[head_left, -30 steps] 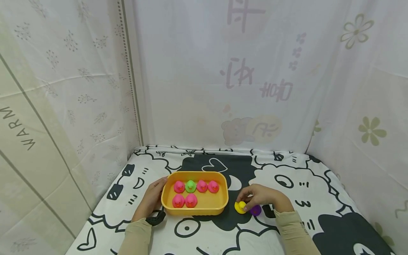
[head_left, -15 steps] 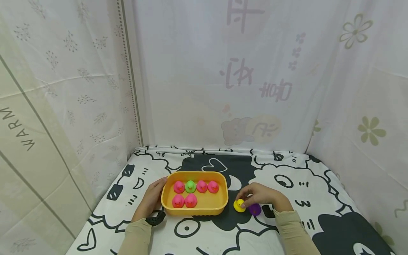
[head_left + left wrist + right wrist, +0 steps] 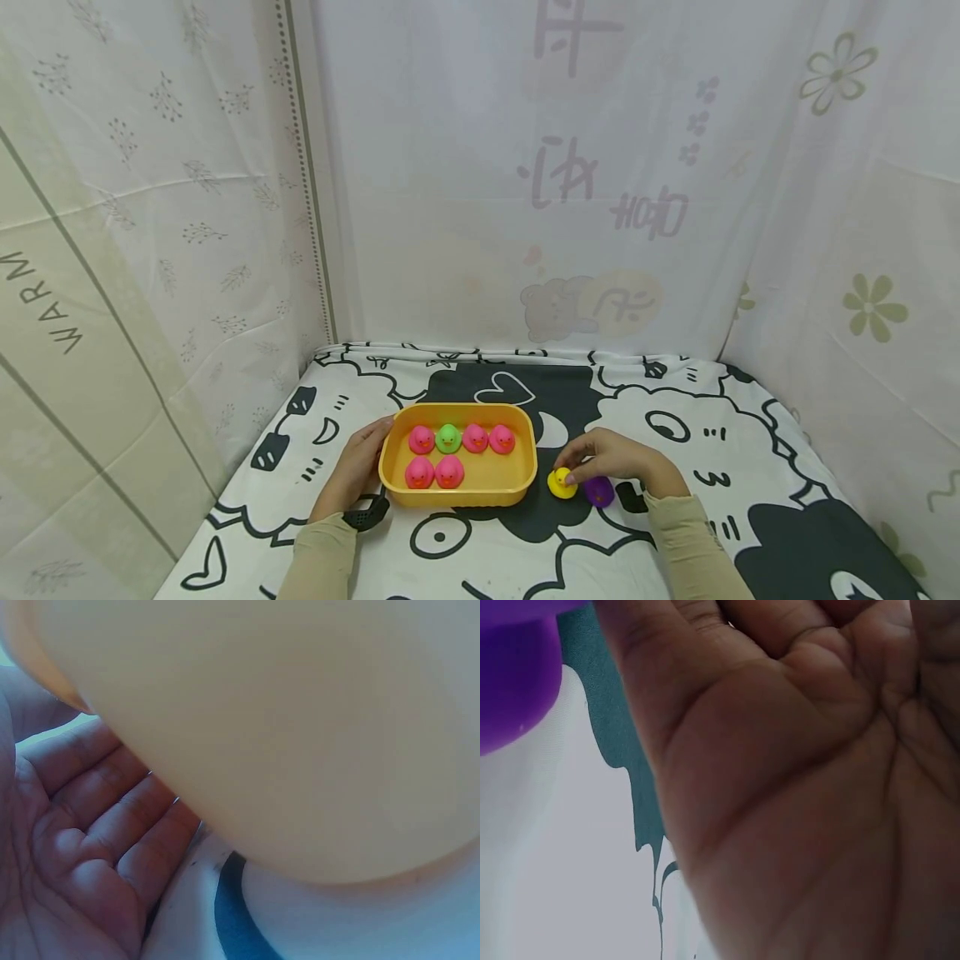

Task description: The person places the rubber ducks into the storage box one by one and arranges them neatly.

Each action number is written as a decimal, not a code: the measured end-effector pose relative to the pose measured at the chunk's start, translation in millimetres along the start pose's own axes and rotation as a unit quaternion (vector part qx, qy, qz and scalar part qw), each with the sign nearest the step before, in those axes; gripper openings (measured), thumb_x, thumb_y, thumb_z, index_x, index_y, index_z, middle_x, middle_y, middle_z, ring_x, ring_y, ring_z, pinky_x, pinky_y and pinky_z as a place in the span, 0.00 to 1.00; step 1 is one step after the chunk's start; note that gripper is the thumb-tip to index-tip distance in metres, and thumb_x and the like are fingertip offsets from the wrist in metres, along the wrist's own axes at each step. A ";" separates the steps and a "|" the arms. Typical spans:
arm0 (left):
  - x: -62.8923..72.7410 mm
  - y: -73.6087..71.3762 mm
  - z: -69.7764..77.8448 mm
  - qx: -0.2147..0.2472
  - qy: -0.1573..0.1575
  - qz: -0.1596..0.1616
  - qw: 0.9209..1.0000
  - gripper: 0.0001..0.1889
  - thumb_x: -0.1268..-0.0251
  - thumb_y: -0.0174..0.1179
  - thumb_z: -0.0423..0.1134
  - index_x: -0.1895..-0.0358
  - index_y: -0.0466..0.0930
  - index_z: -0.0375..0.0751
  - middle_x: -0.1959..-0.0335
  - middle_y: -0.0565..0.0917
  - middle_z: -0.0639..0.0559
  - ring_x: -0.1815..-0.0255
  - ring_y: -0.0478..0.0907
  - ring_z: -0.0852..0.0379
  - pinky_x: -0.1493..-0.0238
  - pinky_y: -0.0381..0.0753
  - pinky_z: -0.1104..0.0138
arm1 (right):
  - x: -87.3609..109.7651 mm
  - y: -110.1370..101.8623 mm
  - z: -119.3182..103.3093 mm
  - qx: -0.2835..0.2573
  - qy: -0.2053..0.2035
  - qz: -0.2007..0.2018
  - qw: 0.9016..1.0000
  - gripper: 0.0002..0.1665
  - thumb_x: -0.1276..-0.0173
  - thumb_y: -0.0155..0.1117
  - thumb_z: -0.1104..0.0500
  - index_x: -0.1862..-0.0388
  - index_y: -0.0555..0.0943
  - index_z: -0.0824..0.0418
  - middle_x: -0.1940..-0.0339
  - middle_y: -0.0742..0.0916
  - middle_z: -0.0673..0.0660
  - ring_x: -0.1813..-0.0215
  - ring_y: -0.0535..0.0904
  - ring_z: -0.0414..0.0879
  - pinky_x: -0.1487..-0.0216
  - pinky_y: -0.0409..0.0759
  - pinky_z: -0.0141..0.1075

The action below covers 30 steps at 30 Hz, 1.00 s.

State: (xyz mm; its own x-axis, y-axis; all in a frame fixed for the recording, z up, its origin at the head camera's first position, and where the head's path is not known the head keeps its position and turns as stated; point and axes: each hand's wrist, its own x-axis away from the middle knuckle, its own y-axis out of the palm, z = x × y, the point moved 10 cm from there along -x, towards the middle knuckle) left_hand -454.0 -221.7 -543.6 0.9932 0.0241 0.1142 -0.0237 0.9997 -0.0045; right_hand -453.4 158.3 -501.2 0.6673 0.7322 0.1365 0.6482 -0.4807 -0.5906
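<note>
Along the left end of a yellow plastic tray point(image 3: 495, 487) lies my left hand point(image 3: 362, 458), its fairly straight fingers touching the outer wall. Seen from the left wrist, the tray wall point(image 3: 300, 750) hides the fingertips, and the palm faces the camera. To the right of the tray, my right hand point(image 3: 611, 460) pinches a small yellow rubber duck point(image 3: 561, 483) between thumb and fingers, low over the cloth. A purple rubber duck point(image 3: 599, 492) sits just under that hand; part of the purple duck point(image 3: 517, 682) fills the right wrist view's upper left corner.
Several pink rubber ducks point(image 3: 450, 472) and one green duck point(image 3: 448, 438) sit in two rows in the tray. The back row is longer. A black-and-white patterned cloth point(image 3: 442, 537) covers the surface, with pale printed curtains point(image 3: 465, 208) behind and at both sides.
My right hand has shifted the yellow duck slightly left, and the duck has turned to stand more upright. The left hand and tray have stayed in place.
</note>
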 end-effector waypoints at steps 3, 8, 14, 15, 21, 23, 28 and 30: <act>0.7 -1.0 -0.2 -0.005 0.000 0.003 1.000 0.34 0.26 0.52 0.62 0.29 0.72 0.41 0.32 0.75 0.42 0.35 0.75 0.48 0.40 0.79 0.62 | -0.2 -1.0 -0.5 0.003 0.003 0.005 1.000 0.12 0.35 0.73 0.54 0.54 0.89 0.52 0.59 0.89 0.47 0.55 0.84 0.47 0.50 0.83 0.34; 2.1 -1.8 0.8 -0.020 0.002 0.008 1.000 0.35 0.26 0.50 0.63 0.28 0.70 0.41 0.31 0.74 0.41 0.34 0.74 0.47 0.39 0.79 0.61 | 0.5 -4.5 -1.1 0.012 0.008 0.018 1.000 0.13 0.34 0.72 0.53 0.52 0.88 0.53 0.58 0.89 0.46 0.54 0.84 0.46 0.50 0.84 0.34; 1.5 -1.5 0.1 -0.015 -0.003 0.010 1.000 0.34 0.26 0.51 0.63 0.28 0.71 0.43 0.31 0.75 0.43 0.34 0.75 0.48 0.39 0.79 0.62 | 1.7 -7.8 -0.6 0.013 0.005 0.024 1.000 0.14 0.33 0.71 0.53 0.50 0.88 0.55 0.57 0.89 0.46 0.53 0.84 0.46 0.50 0.84 0.34; 1.3 -1.5 0.1 -0.015 -0.003 0.010 1.000 0.34 0.26 0.51 0.63 0.28 0.71 0.43 0.31 0.75 0.43 0.34 0.75 0.48 0.39 0.79 0.62 | 1.7 -8.3 -0.5 0.012 0.004 0.025 1.000 0.14 0.32 0.71 0.53 0.50 0.88 0.55 0.56 0.89 0.46 0.53 0.84 0.46 0.50 0.83 0.34; 2.2 -2.7 2.8 -0.021 0.002 0.012 1.000 0.34 0.26 0.51 0.62 0.28 0.71 0.42 0.31 0.74 0.42 0.34 0.74 0.47 0.38 0.78 0.62 | 1.9 -11.9 -1.3 0.008 -0.003 0.030 1.000 0.13 0.32 0.70 0.53 0.51 0.88 0.53 0.55 0.89 0.47 0.52 0.84 0.47 0.49 0.83 0.33; 2.5 -2.4 3.5 -0.026 0.005 0.010 1.000 0.35 0.26 0.51 0.63 0.28 0.70 0.41 0.30 0.73 0.41 0.33 0.73 0.46 0.36 0.77 0.60 | 2.3 -13.4 -1.5 0.004 -0.005 0.036 0.999 0.12 0.32 0.71 0.53 0.51 0.88 0.53 0.55 0.89 0.48 0.52 0.84 0.46 0.49 0.83 0.33; 2.9 -1.6 2.6 -0.024 0.002 0.011 1.000 0.37 0.28 0.52 0.64 0.27 0.69 0.40 0.29 0.72 0.40 0.31 0.71 0.44 0.35 0.74 0.58 | 2.5 -16.0 -1.6 -0.007 -0.011 0.048 0.999 0.12 0.32 0.71 0.53 0.51 0.88 0.53 0.54 0.89 0.49 0.51 0.85 0.46 0.47 0.83 0.33; 2.8 -1.7 1.5 -0.018 -0.002 0.012 1.000 0.37 0.28 0.53 0.64 0.27 0.69 0.40 0.29 0.72 0.41 0.32 0.72 0.44 0.36 0.76 0.59 | 2.3 -17.6 -1.8 -0.005 -0.011 0.052 0.999 0.13 0.32 0.71 0.53 0.51 0.88 0.53 0.54 0.89 0.49 0.51 0.85 0.46 0.47 0.84 0.33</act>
State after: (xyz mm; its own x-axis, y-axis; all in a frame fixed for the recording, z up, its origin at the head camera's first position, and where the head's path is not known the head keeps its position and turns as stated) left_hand -451.4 -223.3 -541.8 0.9920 0.0490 0.1166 -0.0443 0.9981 -0.0431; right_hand -462.6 167.6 -489.0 0.7235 0.6880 0.0570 0.5794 -0.5602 -0.5920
